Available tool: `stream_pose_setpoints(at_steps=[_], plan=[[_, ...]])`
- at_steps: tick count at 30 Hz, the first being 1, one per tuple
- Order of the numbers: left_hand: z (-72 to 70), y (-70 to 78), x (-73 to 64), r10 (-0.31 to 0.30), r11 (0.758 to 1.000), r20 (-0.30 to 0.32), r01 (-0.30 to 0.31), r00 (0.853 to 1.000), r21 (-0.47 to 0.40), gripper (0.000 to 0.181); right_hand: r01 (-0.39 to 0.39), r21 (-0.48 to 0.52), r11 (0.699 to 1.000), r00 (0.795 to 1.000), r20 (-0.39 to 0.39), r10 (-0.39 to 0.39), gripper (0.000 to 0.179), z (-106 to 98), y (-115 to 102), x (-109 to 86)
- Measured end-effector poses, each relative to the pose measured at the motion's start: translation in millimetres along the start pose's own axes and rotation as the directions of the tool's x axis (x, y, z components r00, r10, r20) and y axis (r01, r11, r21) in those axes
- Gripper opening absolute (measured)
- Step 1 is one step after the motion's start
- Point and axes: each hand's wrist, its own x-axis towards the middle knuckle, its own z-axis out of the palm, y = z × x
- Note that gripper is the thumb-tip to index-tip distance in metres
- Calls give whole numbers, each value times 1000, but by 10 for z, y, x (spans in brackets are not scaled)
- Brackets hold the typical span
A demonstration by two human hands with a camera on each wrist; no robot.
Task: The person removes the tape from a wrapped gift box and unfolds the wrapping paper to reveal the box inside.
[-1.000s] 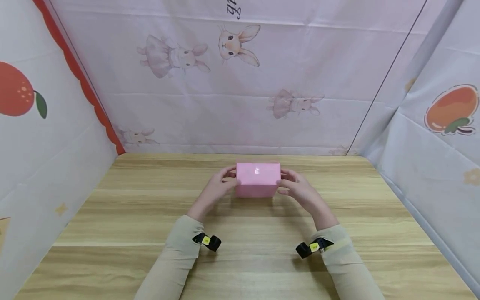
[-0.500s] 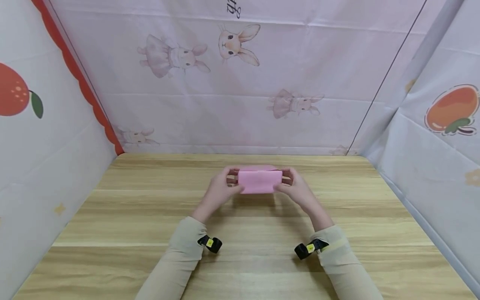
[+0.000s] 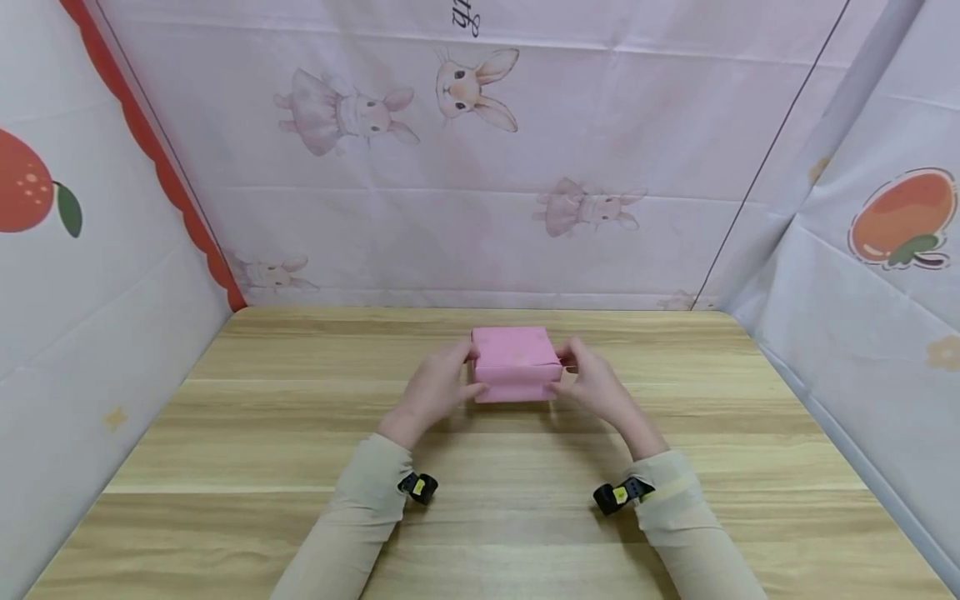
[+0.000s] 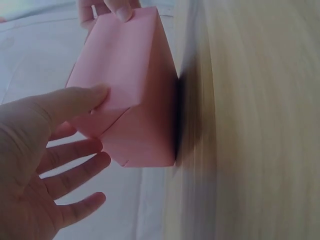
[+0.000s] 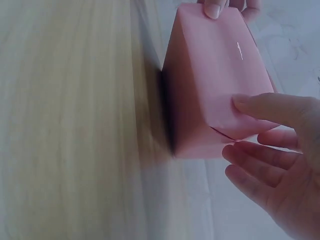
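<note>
A pink box (image 3: 515,346) is between my two hands near the table's far side. My left hand (image 3: 435,385) holds its left end, with the thumb on the near face and a finger by the upper left edge. Gripping the right end is my right hand (image 3: 595,385), its thumb on the near face too. In the left wrist view, the box (image 4: 117,60) has a folded seam at its end, and several fingers spread beside it. A thin white mark shows on the box (image 5: 225,65) in the right wrist view. Whether its underside fully touches the table cannot be told.
The wooden table (image 3: 480,500) extends around the box. A pale back curtain (image 3: 450,233) with printed rabbits stands behind it. Fruit-printed side curtains (image 3: 885,333) border the table. Black wrist cameras (image 3: 418,487) are strapped over both sleeves.
The box has turned in my hands: its white-marked face was uppermost, then a plain pink face came round, and now a broader plain face is up. Both hands stay at its ends.
</note>
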Motion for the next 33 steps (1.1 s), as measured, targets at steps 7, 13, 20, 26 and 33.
stream_pose_setpoints(at_steps=[7, 13, 20, 26, 33], plan=[[-41, -37, -37, 146, 980, 20, -147, 989, 131, 40, 9, -146, 989, 997, 83, 3, 38, -50, -60, -22], [-45, -78, -62, 272, 933, 46, -276, 961, 230, 42, 30, -260, 965, 988, 153, 11, 34, -42, -84, -48], [-47, -79, -69, 249, 922, 86, -264, 965, 282, 39, 30, -283, 959, 983, 182, 23, 33, -44, -105, -65], [-97, -44, -67, 194, 934, 118, -220, 974, 281, 34, -31, -259, 965, 973, 213, 89, 31, -131, -116, -86], [-153, -6, -66, 140, 963, 88, -157, 986, 220, 33, -35, -272, 962, 985, 154, 79, 29, -222, -160, -27]])
